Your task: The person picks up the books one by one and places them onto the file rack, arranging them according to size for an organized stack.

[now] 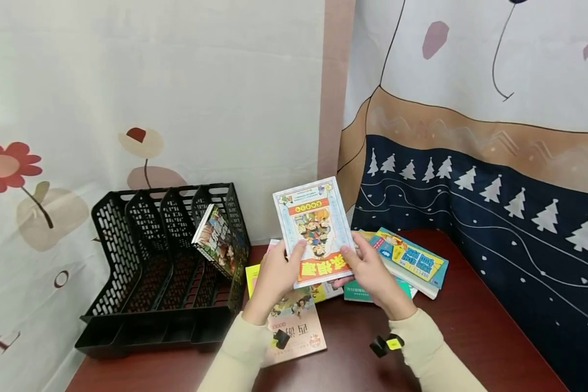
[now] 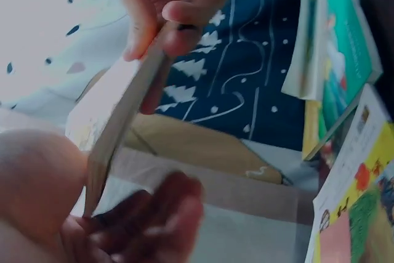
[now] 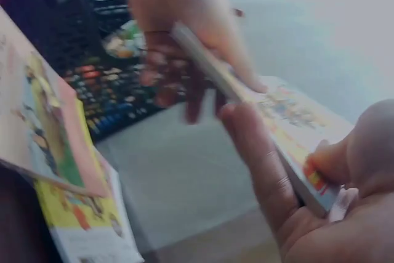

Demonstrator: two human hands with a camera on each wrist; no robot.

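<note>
Both hands hold up a book (image 1: 318, 228) with a pale blue border, an orange-red title band and cartoon figures. At its left edge my left hand (image 1: 278, 273) grips it, the thumb across the cover and the other fingers behind. My right hand (image 1: 369, 272) pinches the lower right corner, thumb on the front. In the left wrist view the book's page edge (image 2: 126, 115) shows between both hands. Seen from the right wrist, the right thumb lies on the cover (image 3: 289, 115) and the fingers go underneath. Below the left hand lies a pink book (image 1: 299, 332).
A black slotted book rack (image 1: 166, 272) stands at the left; one picture book (image 1: 220, 239) leans in its right compartment. More books lie on the dark red table (image 1: 470, 337): a thick blue-yellow book (image 1: 414, 261), a green book (image 1: 355, 293) and a yellow one behind the hands. Printed curtains hang behind.
</note>
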